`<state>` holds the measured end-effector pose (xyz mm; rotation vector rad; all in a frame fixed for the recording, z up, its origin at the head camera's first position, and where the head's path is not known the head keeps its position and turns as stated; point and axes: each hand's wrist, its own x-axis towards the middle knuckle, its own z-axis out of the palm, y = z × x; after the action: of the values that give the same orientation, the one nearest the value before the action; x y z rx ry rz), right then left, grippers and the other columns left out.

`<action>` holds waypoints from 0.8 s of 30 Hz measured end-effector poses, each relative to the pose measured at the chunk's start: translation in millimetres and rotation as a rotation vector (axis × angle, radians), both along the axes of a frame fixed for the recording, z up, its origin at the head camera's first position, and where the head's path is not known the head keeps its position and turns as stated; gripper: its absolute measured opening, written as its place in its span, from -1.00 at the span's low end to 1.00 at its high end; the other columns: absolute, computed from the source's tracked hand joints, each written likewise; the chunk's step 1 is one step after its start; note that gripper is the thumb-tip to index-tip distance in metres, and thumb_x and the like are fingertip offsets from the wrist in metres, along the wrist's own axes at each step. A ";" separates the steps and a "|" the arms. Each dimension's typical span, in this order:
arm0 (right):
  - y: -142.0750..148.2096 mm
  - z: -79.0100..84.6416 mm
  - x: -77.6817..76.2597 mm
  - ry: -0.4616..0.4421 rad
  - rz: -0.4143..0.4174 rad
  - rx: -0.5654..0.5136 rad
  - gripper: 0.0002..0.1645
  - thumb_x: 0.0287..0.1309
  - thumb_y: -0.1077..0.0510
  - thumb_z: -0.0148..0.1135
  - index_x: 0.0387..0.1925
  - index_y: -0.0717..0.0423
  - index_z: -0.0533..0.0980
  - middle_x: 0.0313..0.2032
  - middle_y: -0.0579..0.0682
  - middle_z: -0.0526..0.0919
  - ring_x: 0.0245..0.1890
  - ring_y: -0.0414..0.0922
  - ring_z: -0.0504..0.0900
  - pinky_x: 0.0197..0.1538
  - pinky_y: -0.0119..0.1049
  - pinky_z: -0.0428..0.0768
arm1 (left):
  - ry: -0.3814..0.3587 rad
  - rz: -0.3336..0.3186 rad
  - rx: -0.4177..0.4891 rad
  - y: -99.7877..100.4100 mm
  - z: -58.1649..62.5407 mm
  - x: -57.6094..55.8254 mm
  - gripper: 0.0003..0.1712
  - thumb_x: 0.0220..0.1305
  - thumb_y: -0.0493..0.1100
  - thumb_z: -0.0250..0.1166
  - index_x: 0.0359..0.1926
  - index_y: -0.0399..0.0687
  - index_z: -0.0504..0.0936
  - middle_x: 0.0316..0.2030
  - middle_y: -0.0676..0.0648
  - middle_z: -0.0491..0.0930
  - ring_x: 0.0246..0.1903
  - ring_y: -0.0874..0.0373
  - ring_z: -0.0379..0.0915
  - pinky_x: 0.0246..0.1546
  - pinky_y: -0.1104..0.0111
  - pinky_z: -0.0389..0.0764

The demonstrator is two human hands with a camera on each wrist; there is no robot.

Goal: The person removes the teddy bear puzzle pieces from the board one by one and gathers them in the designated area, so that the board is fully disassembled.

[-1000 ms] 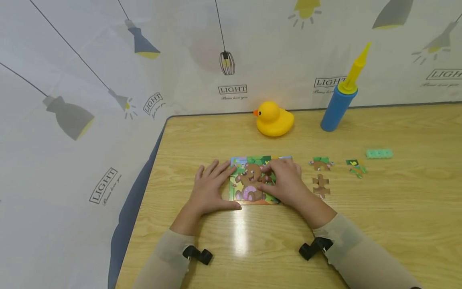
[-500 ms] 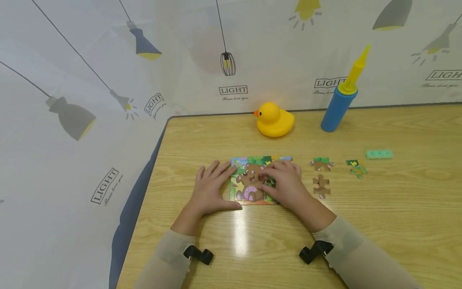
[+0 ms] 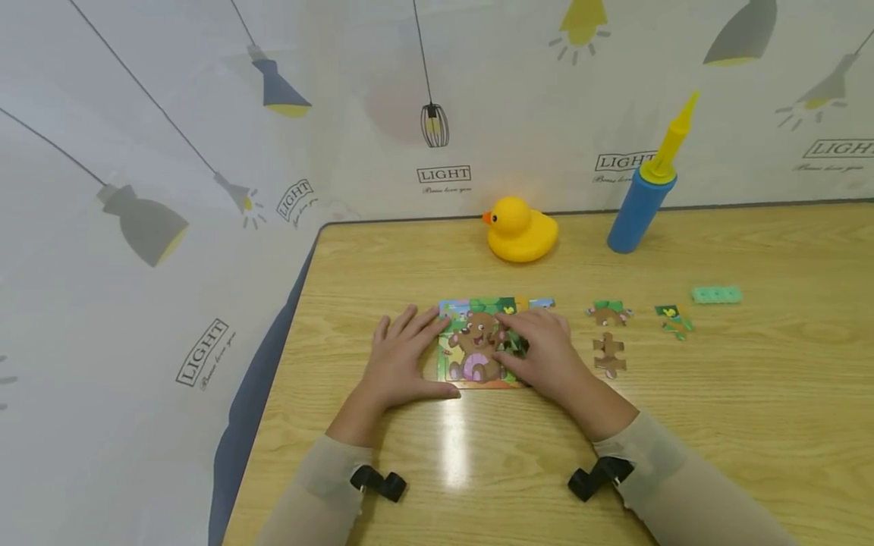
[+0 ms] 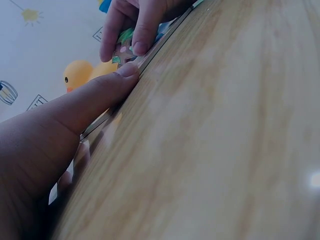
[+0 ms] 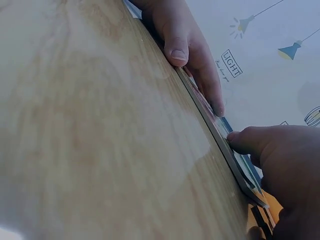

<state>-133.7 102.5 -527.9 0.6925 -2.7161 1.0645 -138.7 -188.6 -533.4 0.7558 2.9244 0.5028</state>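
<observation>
A bear jigsaw puzzle (image 3: 474, 353) lies flat on the wooden table, in a thin board. My left hand (image 3: 403, 360) rests with spread fingers at its left side, fingertips on the left edge and thumb (image 4: 107, 92) along the front edge. Over the puzzle's right part is my right hand (image 3: 546, 349), thumb and forefinger on either side of a puzzle piece (image 4: 124, 49) with green, brown and pink print. In the left wrist view this piece stands tilted up between them. The right hand hides the puzzle's right edge. In the right wrist view its thumb (image 5: 240, 140) touches the puzzle surface.
Loose puzzle pieces lie to the right: a green-and-brown one (image 3: 609, 312), brown ones (image 3: 609, 355) and a yellow-and-green one (image 3: 674, 320). Beyond them is a mint-green block (image 3: 717, 294). A yellow rubber duck (image 3: 522, 231) and a blue hand pump (image 3: 638, 212) stand by the wall.
My right thumb and forefinger have spread a little further apart over the puzzle. The left hand stays in place. The whole head view has shifted slightly.
</observation>
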 end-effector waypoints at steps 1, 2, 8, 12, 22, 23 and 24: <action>0.5 -0.1 0.5 0.001 -0.003 -0.010 -0.23 0.07 0.12 0.71 0.33 0.14 0.63 0.04 0.04 0.77 0.12 0.11 0.61 0.28 0.30 0.27 | 0.001 0.001 -0.001 -0.1 -0.4 -0.2 0.41 -0.12 0.70 0.45 0.70 0.35 0.18 0.69 0.16 0.00 0.68 -0.07 -0.26 0.54 -0.31 -0.32; 1.1 -0.1 1.2 0.006 -0.004 -0.020 -0.22 0.06 0.13 0.71 0.33 0.15 0.63 0.02 0.03 0.77 0.10 0.11 0.61 0.27 0.30 0.28 | 0.000 0.002 -0.001 -0.2 -1.0 -0.4 0.41 -0.12 0.71 0.44 0.70 0.35 0.17 0.69 0.17 -0.01 0.68 -0.07 -0.26 0.54 -0.30 -0.32; 6.9 0.9 8.7 0.039 -0.002 -0.056 -0.25 0.11 0.18 0.66 0.35 0.07 0.62 -0.06 -0.05 0.75 -0.05 0.01 0.56 0.26 0.25 0.30 | 0.009 0.002 0.008 -1.1 -2.8 -0.8 0.42 -0.14 0.70 0.46 0.70 0.35 0.19 0.69 0.16 0.02 0.68 -0.08 -0.24 0.53 -0.32 -0.29; 15.0 1.3 15.1 0.076 -0.002 -0.063 -0.29 0.08 0.20 0.68 0.30 0.07 0.66 -0.09 -0.08 0.76 -0.09 -0.04 0.55 0.30 0.25 0.30 | 0.009 0.001 0.013 -0.6 -2.0 -0.5 0.41 -0.14 0.70 0.46 0.70 0.35 0.19 0.69 0.16 0.03 0.68 -0.07 -0.24 0.53 -0.32 -0.30; 46.3 -5.3 23.8 0.131 0.026 -0.024 -0.39 -0.06 0.16 0.77 0.09 0.10 0.74 -0.17 -0.08 0.76 -0.21 -0.12 0.51 0.03 0.05 0.36 | 0.005 -0.001 0.006 0.1 -1.3 0.0 0.41 -0.14 0.70 0.47 0.70 0.35 0.19 0.69 0.17 0.02 0.68 -0.07 -0.24 0.53 -0.32 -0.30; 49.1 -5.9 23.9 0.136 0.023 -0.029 -0.38 -0.06 0.17 0.77 0.10 0.12 0.74 -0.15 -0.06 0.76 -0.21 -0.10 0.53 0.03 0.05 0.38 | 0.003 0.000 0.006 0.1 -1.0 0.1 0.41 -0.14 0.70 0.46 0.70 0.35 0.19 0.69 0.17 0.02 0.68 -0.06 -0.25 0.53 -0.32 -0.30; 51.6 -6.3 24.1 0.140 0.019 -0.035 -0.37 -0.06 0.18 0.76 0.10 0.13 0.73 -0.13 -0.04 0.77 -0.18 -0.08 0.56 0.04 0.06 0.40 | 0.000 0.001 0.004 -0.1 -0.6 0.1 0.41 -0.14 0.70 0.46 0.70 0.35 0.18 0.69 0.17 0.01 0.68 -0.06 -0.25 0.53 -0.32 -0.30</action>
<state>-109.5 154.1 -534.2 0.7580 -2.5715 1.0246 -138.5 -188.6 -534.0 0.7545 2.9254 0.5093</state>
